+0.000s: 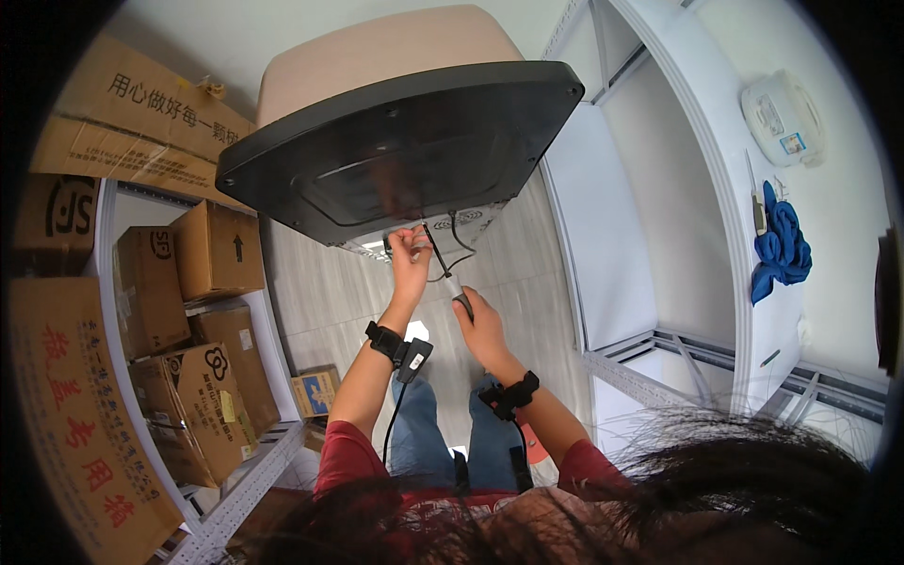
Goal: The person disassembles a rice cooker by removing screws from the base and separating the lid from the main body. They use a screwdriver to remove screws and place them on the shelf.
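A large appliance with a pale pink body [386,56] and a black base panel [405,141] is tipped so that the panel faces me. My right hand [482,330] is closed round the grey handle of a screwdriver [438,250], whose long dark shaft points up and left to the panel's lower edge. Beside that tip is my left hand [409,252], fingers pinched together at the same edge. Whatever lies between them is too small to make out. A black cord [468,247] loops down to the right of the shaft.
A printed carton [488,215] shows beneath the appliance. Cardboard boxes [202,400] fill the shelf on my left. To the right stands a white metal shelf frame [702,141], with a blue cloth [782,243] and a white plastic case [782,118] beyond it. Grey flooring [330,292] lies below.
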A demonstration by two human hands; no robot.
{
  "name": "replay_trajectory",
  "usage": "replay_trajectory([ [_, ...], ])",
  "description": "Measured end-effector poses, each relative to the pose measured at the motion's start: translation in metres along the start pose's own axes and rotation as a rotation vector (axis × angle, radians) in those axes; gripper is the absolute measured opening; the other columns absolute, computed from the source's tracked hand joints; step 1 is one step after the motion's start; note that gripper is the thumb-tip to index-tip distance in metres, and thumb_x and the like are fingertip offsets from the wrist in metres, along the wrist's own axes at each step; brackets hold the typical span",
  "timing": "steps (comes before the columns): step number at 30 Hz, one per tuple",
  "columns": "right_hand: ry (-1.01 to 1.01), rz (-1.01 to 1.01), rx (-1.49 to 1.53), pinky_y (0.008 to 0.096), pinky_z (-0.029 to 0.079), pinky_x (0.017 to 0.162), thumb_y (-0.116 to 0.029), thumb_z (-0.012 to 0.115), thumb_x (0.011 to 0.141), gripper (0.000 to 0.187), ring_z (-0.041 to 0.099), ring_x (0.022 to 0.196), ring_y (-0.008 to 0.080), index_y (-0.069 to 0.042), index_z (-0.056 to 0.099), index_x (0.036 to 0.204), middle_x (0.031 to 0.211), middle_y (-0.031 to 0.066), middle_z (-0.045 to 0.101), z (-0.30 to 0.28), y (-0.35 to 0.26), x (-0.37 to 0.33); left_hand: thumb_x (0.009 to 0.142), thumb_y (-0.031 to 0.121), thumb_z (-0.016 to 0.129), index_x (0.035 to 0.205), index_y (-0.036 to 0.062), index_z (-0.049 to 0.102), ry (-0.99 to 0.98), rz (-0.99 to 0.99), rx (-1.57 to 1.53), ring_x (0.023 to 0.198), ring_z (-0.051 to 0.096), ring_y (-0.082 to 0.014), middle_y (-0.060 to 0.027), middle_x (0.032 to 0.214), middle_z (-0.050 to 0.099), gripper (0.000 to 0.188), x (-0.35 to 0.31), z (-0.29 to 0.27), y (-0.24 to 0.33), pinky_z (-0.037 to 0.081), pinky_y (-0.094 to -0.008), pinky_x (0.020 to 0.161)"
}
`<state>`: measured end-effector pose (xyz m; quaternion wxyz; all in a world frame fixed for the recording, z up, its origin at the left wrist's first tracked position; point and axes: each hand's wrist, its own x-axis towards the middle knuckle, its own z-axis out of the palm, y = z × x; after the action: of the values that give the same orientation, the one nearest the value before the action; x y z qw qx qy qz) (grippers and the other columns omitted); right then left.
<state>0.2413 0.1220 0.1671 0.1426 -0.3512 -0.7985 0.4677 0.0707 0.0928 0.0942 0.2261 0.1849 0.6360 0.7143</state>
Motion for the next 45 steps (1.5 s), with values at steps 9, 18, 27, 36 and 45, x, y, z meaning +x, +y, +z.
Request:
replay_trajectory([
  [9, 0.015, -0.005, -0.003, 0.0469, 0.048, 0.070, -0.024, 0.054, 0.094, 0.032, 0.060, 0.083, 0.0436, -0.001, 0.053, 0.117, 0.095, 0.0233, 0.062, 0.004, 0.000, 0.003, 0.088, -0.005, 0.054, 0.112, 0.0099, 0.034, -0.043, 0.009, 0.053, 0.101, 0.055, -0.0154, -0.0144, 0.125, 0.053, 0.034, 0.002, -0.001, 0.002, 0.044, -0.0279, 0.084],
  [18, 0.045, 0.015, 0.042, 0.0430, 0.047, 0.076, -0.019, 0.072, 0.077, 0.051, 0.057, 0.093, 0.0391, -0.002, 0.046, 0.117, 0.105, 0.0208, 0.056, 0.010, -0.004, 0.003, 0.095, 0.026, 0.058, 0.085, 0.0044, 0.053, -0.216, -0.410, -0.040, 0.074, 0.054, -0.0081, -0.0008, 0.078, 0.056, 0.024, -0.057, -0.002, 0.022, 0.045, -0.0244, 0.062],
  [27, 0.161, 0.042, 0.004, 0.0427, 0.047, 0.075, -0.014, 0.073, 0.077, 0.050, 0.056, 0.095, 0.0390, -0.003, 0.047, 0.118, 0.104, 0.0191, 0.054, 0.010, -0.012, -0.021, 0.095, 0.027, 0.058, 0.088, 0.0089, 0.054, -0.245, -0.423, -0.121, 0.067, 0.050, -0.0064, 0.0034, 0.072, 0.051, 0.020, -0.068, 0.006, 0.033, 0.043, -0.0231, 0.065],
  [36, 0.246, 0.062, -0.003, 0.0456, 0.049, 0.072, -0.019, 0.065, 0.085, 0.043, 0.059, 0.087, 0.0404, -0.004, 0.048, 0.121, 0.106, 0.0185, 0.054, 0.025, -0.022, -0.034, 0.098, 0.031, 0.052, 0.098, 0.0063, 0.061, -0.274, -0.527, -0.277, 0.081, 0.060, -0.0102, -0.0028, 0.088, 0.065, 0.026, -0.074, -0.005, 0.016, 0.047, -0.0235, 0.073],
  [45, 0.197, 0.183, 0.036, 0.0366, 0.048, 0.067, -0.024, 0.061, 0.090, 0.036, 0.061, 0.085, 0.0315, -0.001, 0.055, 0.116, 0.103, 0.0181, 0.058, 0.002, -0.023, -0.030, 0.098, 0.031, 0.052, 0.097, 0.0046, 0.066, -0.351, -0.567, -0.289, 0.078, 0.057, -0.0082, 0.0001, 0.085, 0.065, 0.029, -0.072, 0.003, 0.039, 0.043, -0.0220, 0.071],
])
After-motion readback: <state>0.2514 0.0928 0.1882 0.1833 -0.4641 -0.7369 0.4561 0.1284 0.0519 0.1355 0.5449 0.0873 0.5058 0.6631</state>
